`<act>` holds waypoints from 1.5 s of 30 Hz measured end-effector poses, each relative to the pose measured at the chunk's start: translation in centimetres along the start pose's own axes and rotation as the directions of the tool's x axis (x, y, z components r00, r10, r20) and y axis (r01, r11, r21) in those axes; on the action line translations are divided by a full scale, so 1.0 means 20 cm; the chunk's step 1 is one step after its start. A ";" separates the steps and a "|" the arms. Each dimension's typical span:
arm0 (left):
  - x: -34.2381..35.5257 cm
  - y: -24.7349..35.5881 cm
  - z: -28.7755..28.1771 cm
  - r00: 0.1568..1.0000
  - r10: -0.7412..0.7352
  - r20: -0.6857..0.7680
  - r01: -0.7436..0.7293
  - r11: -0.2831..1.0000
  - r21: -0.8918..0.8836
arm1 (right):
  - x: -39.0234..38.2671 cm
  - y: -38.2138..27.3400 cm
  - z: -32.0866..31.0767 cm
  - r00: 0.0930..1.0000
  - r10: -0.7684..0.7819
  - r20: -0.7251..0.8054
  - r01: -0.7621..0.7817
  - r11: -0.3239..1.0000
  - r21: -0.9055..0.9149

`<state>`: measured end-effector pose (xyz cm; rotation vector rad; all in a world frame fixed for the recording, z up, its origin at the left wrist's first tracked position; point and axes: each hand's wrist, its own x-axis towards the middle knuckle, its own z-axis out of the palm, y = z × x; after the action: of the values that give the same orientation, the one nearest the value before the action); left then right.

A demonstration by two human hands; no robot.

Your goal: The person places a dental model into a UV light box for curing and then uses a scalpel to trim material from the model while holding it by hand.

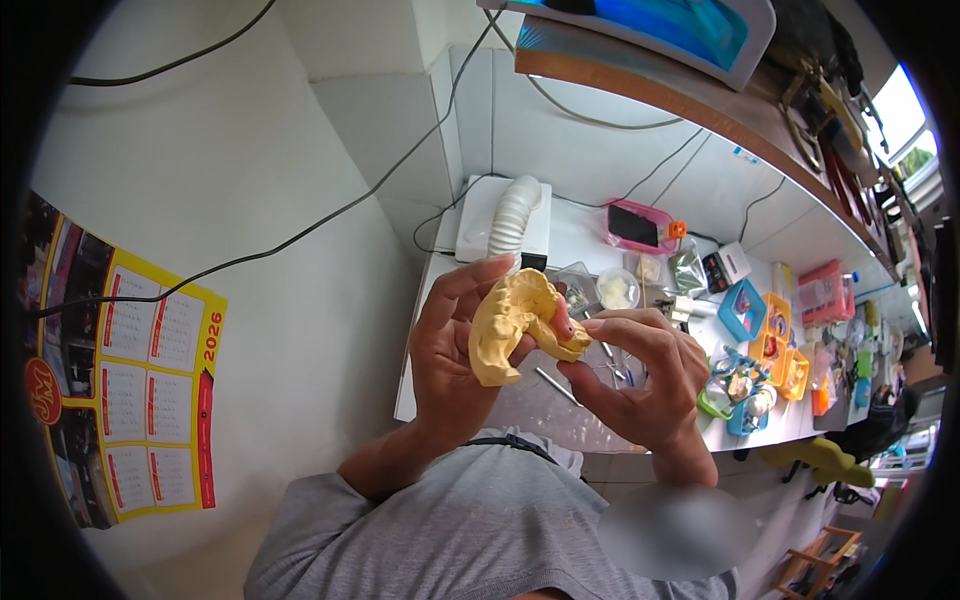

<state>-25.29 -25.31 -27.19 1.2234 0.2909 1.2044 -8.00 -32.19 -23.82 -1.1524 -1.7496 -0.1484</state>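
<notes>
A yellow plaster dental cast (512,325) with a small pink wax piece (562,322) on it is held up over the white bench (585,235). My left hand (450,355) grips the cast from the left, thumb on top. My right hand (640,375) touches the cast's right end, its fingertips pinched at the pink piece and the lower edge. A thin metal tool (552,384) shows just below the cast; whether my right hand holds it I cannot tell.
A white corrugated suction hose (512,218) rises behind the cast. A pink-cased phone (638,226), small jars, and blue and orange trays (762,330) crowd the bench's right. A wooden shelf (680,100) runs above, a calendar (150,380) hangs left.
</notes>
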 end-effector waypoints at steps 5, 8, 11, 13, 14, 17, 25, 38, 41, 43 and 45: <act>-0.03 -0.03 0.01 0.999 -0.019 0.026 0.022 0.993 -0.117 | -0.02 -0.04 0.00 0.999 -0.023 -0.046 0.022 1.000 -0.021; -0.04 -0.03 0.02 0.998 -0.015 0.055 0.025 0.984 -0.179 | -0.01 -0.06 -0.02 0.997 -0.056 -0.048 0.055 0.998 -0.021; -0.05 0.00 0.05 0.997 -0.072 0.006 0.072 0.990 -0.121 | -0.01 -0.07 -0.01 0.995 -0.066 -0.078 0.064 0.998 -0.023; -0.06 0.01 0.06 0.997 -0.079 -0.019 0.078 0.995 -0.066 | 0.00 -0.09 -0.02 0.996 -0.057 -0.070 0.055 0.998 -0.039; -0.07 -0.01 0.05 0.998 -0.059 -0.012 0.058 0.997 -0.043 | 0.00 -0.09 -0.03 0.996 -0.053 -0.066 0.050 0.998 -0.046; -0.07 0.00 0.03 0.999 0.021 0.038 -0.027 0.988 0.155 | 0.02 -0.10 -0.04 0.999 -0.007 -0.037 0.005 0.999 -0.036; 0.06 0.11 -0.10 0.829 0.286 0.482 -0.541 0.632 0.555 | -0.03 -0.03 -0.03 0.953 0.275 0.123 -0.302 0.868 0.394; 0.05 0.19 -0.13 0.758 0.220 0.615 -0.642 0.423 0.640 | -0.07 -0.06 -0.02 0.947 0.284 0.149 -0.320 0.850 0.419; 0.05 0.20 -0.13 0.757 0.216 0.617 -0.642 0.421 0.640 | -0.07 -0.06 -0.02 0.948 0.283 0.146 -0.319 0.852 0.416; 0.05 0.20 -0.13 0.752 0.215 0.623 -0.647 0.417 0.638 | -0.08 -0.06 -0.01 0.950 0.279 0.142 -0.313 0.857 0.409; 0.05 0.20 -0.13 0.749 0.225 0.623 -0.652 0.417 0.633 | -0.08 -0.06 -0.01 0.959 0.255 0.125 -0.283 0.882 0.376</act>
<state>-29.02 -23.55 -24.57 2.5517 0.1659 1.2037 -8.69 -33.89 -24.43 -1.0961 -1.5674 0.4024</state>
